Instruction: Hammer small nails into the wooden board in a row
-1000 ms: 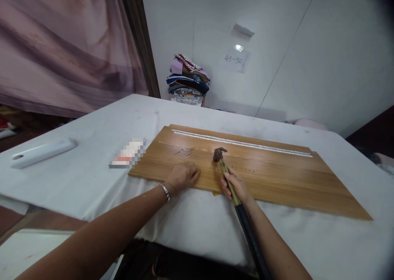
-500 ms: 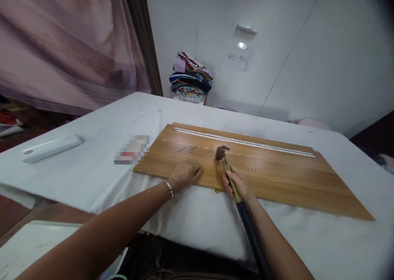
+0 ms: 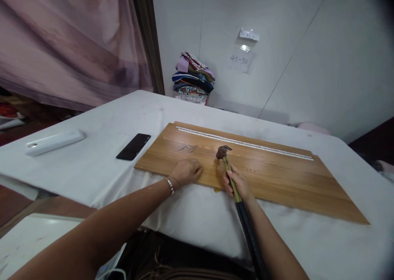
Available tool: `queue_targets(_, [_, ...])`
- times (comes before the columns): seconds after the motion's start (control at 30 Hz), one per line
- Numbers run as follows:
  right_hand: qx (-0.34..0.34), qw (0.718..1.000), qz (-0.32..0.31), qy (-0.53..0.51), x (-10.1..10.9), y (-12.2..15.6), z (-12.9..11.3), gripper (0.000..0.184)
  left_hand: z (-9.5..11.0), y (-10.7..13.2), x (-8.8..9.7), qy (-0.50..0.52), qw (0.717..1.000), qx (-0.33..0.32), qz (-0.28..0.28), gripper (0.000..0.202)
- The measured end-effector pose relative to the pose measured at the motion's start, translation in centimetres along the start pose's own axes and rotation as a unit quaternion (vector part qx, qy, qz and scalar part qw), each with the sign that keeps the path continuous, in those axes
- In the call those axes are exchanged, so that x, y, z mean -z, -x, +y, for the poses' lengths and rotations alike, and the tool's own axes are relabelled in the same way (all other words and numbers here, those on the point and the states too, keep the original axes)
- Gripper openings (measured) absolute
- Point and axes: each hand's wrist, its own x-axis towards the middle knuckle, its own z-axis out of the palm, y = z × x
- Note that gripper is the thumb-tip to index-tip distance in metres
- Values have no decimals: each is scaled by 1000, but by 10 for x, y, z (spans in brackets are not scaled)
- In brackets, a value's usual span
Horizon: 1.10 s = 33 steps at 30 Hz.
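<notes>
A long wooden board (image 3: 277, 177) lies on a table covered with white cloth (image 3: 101, 165). My right hand (image 3: 238, 185) is wrapped round the handle of a hammer (image 3: 229, 173), whose rusty head rests on the board. My left hand (image 3: 187, 172) lies on the board's near edge, fingers curled down on the wood. A small heap of nails (image 3: 187, 149) sits on the board just beyond my left hand. A white strip (image 3: 246, 143) runs along the board's far edge. A short row of small dark dots marks the wood to the right of the hammer head.
A black phone (image 3: 133, 146) lies on the cloth left of the board. Further left is a long white object (image 3: 54, 142). A pile of folded clothes (image 3: 193, 78) stands against the white wall. A pink curtain (image 3: 67, 46) hangs at the left.
Both hands and the hammer stay where they were. The view has shifted slightly.
</notes>
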Motion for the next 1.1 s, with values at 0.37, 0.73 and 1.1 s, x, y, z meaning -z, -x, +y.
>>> queue_targets(0.37, [-1, 1000, 2, 0, 1, 0, 3, 60, 0, -1, -1, -16, 1000, -2, -5, 33])
queue_targets(0.73, [1, 1000, -18, -8, 4, -2, 5, 50, 1, 0, 1, -32, 999, -2, -17, 33])
queue_targets(1.1, [13, 1000, -3, -24, 7, -2, 8, 47, 1, 0, -1, 9, 1000, -1, 2, 33])
